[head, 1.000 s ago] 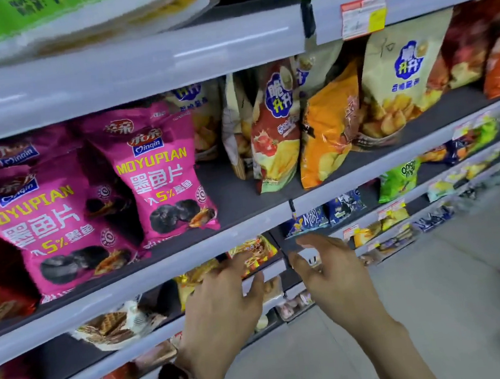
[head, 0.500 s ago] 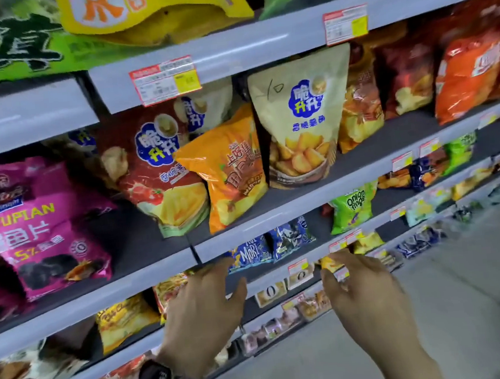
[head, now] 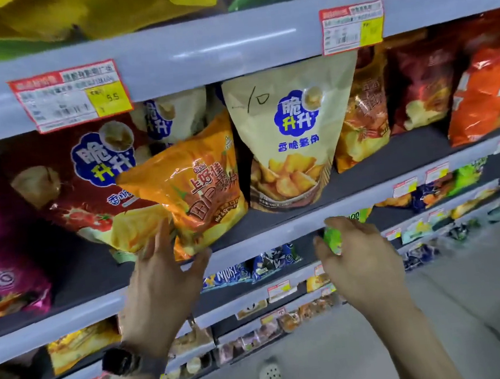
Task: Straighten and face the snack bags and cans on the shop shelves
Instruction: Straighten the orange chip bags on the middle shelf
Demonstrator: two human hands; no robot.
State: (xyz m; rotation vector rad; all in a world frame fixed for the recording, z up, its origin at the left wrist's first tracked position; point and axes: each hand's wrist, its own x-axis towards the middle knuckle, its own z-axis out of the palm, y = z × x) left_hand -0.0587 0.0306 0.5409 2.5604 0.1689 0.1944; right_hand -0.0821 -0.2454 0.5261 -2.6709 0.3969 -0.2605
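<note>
Both grips have risen since 0.5 s ago, from the lower shelf lips to the chip shelf; the view has closed in on that shelf.

Left grip (head: 160,289): fingers spread and straight, holding nothing. Fingertips lie at the bottom edge of the orange bag (head: 193,188), thumb just under its lower corner.

Orange bag: directly above the left grip, tilted. Its top corner leans over the red bag (head: 68,188), up and left of that grip. Its bottom pokes past the shelf lip (head: 277,232).

Cream bag (head: 293,142): upright, face out, above and between the two grips, beside the orange bag.

Right grip (head: 361,262): fingers loosely curved, pinching nothing, in front of the shelf lip. Green bag (head: 333,238) shows between its thumb and fingers; contact not discernible.

Watch (head: 122,362) on the left wrist.
</note>
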